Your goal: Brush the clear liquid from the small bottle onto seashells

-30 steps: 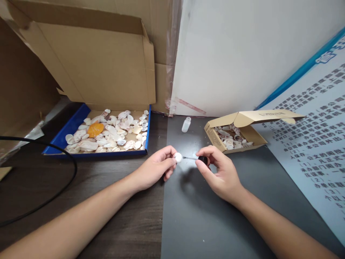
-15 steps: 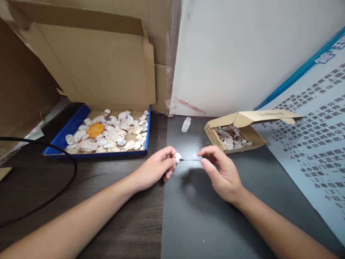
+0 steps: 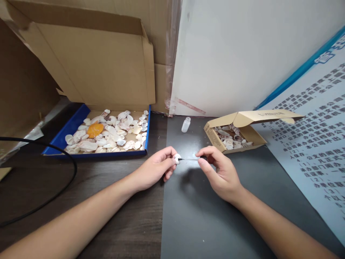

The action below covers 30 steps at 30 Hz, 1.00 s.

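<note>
Between the thumb and fingers of my left hand [image 3: 157,166] is a small white shell [image 3: 177,157]. My right hand [image 3: 222,172] pinches a thin brush [image 3: 189,159] by its black end, which is partly hidden behind the fingers. The brush has a pale stem and dark bristles; its tip meets the shell's face, pointing left. Beyond both hands, a small translucent bottle [image 3: 185,125] with no cap stands on the dark grey mat [image 3: 183,216].
At the left, a blue-edged open box [image 3: 94,155] holds many pale shells and one orange shell [image 3: 95,130]. A smaller cardboard box [image 3: 258,138] at the right also contains shells. A black cable [image 3: 74,176] loops at the left. A printed sheet [image 3: 304,144] leans at the right.
The brush and my right hand have shifted slightly left, with the bristles farther across the shell. My left hand has hardly moved.
</note>
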{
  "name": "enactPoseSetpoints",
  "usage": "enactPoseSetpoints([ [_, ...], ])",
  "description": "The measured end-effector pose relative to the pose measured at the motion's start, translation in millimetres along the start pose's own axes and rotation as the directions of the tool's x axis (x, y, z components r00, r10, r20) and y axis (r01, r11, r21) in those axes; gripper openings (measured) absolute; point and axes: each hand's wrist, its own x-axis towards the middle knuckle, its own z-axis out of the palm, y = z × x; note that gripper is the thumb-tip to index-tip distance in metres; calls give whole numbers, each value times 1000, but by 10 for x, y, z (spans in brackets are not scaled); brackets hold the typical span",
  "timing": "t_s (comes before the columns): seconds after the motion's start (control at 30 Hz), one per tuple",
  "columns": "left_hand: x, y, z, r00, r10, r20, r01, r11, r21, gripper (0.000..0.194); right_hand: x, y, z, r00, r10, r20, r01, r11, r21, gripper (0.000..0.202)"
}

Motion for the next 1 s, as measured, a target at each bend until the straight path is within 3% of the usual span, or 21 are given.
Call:
enactPoseSetpoints([
  [0.23,8,-7,-3,1000,6,7,-6,1000,-5,16,-2,9,14,998,65,-20,-64,997,52,8],
  [0.8,0,-5,-6,1000,5,15,-5,1000,16,17,-20,3,-18,1000,-8,-10,9,999,34,8],
  [1.0,2,-1,-10,1000,10,18,-10,1000,24,15,-25,4,8,999,-18,47,16,999,30,8],
])
